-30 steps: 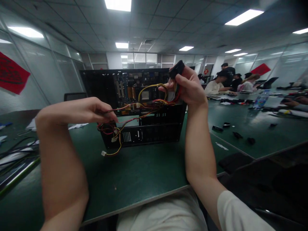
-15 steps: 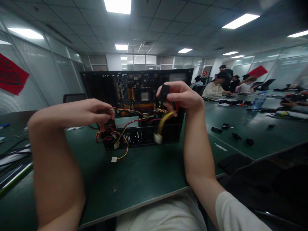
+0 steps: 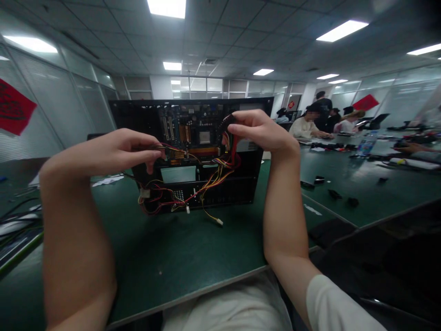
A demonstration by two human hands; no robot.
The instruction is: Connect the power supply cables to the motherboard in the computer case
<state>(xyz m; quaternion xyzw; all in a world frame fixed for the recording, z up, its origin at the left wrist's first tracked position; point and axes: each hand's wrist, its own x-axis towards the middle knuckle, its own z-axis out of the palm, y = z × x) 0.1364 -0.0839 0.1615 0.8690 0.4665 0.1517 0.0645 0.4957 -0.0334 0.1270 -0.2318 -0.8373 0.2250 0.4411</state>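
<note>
An open black computer case (image 3: 237, 193) stands on the green table, its motherboard (image 3: 193, 122) facing me. My right hand (image 3: 257, 131) pinches the black connector (image 3: 225, 123) of a power cable, in front of the board's right side. Red and yellow wires (image 3: 220, 172) hang below it in a loop. My left hand (image 3: 138, 151) is at the case's left side, fingers closed; what they hold is hidden. Thin wires show beside its fingertips. Below lie tangled wires with white plugs; one white plug (image 3: 219, 222) hangs in front of the case.
Small black parts (image 3: 334, 194) and a strip of paper (image 3: 313, 209) lie on the table to the right. A plastic bottle (image 3: 367, 143) and more cables stand farther back, where other people sit. Cables and a green-edged item (image 3: 20, 253) lie at the left.
The wires bunched below my left hand have dropped and spread out. My right hand has turned the connector toward the board, and its wires now hang in a loop.
</note>
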